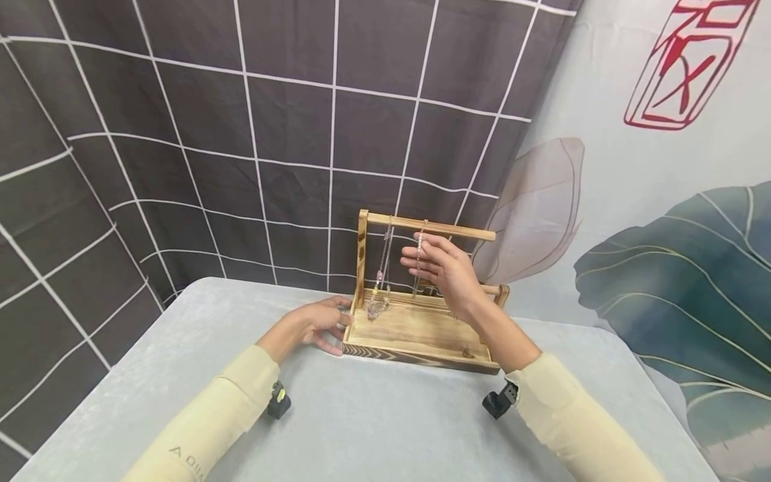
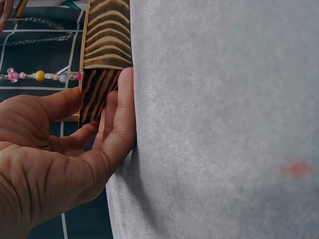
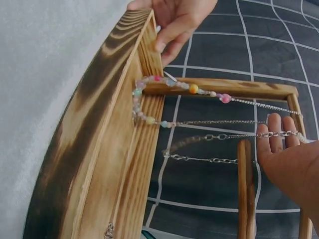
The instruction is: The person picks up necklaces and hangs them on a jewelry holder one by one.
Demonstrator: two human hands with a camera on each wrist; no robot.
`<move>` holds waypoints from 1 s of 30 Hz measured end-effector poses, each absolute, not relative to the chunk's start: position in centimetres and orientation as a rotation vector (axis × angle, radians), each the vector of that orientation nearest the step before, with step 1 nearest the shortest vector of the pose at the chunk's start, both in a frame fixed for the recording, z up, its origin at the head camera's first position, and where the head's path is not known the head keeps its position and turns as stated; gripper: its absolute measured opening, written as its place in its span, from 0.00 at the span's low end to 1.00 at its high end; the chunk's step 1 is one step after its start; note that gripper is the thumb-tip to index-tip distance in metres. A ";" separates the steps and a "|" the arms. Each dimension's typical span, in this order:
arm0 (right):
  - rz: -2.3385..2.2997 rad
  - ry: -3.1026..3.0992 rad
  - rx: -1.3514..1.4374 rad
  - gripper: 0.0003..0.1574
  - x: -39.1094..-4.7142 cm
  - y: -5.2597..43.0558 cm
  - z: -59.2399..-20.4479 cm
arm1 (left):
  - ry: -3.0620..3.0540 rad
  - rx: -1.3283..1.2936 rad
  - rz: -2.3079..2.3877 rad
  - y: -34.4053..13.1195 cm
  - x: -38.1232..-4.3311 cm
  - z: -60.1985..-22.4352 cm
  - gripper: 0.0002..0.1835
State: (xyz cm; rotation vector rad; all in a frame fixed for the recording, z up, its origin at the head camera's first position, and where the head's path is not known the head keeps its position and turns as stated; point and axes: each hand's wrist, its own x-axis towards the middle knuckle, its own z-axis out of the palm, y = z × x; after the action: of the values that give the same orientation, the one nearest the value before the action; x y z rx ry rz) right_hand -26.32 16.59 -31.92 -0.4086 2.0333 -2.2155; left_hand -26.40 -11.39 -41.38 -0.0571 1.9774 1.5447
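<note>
A wooden jewelry stand (image 1: pixel 415 328) has a shallow tray base and a raised bar (image 1: pixel 452 229). At its left end, my left hand (image 1: pixel 319 325) holds the tray's corner, with the thumb and fingers on different sides in the left wrist view. From the bar hangs a necklace of coloured beads on a silver chain (image 3: pixel 194 88), its lower loop reaching the tray. To its right hangs a second chain necklace (image 3: pixel 214 137). My right hand (image 1: pixel 448 271) is at this second necklace, fingers extended, the chain lying across them in the right wrist view.
A small metallic piece (image 1: pixel 466 351) lies in the tray's front right corner. A lower wooden bar (image 3: pixel 245 189) stands behind my right hand. Pale cloth (image 1: pixel 385 415) covers the table, and a dark checked curtain (image 1: pixel 289 120) hangs close behind the stand.
</note>
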 end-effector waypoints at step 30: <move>-2.136 2.117 -0.533 0.33 -26.1 13.8 -33.5 | 1.983 -0.037 1.534 -11.4 -26.5 -41.5 0.34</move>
State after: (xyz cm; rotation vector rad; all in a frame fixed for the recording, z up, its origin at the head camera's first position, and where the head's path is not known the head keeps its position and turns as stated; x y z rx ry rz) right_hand -26.09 13.79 -33.48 -0.5327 2.1169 -2.1357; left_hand -26.48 -11.39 -41.49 -0.0366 1.9832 1.5336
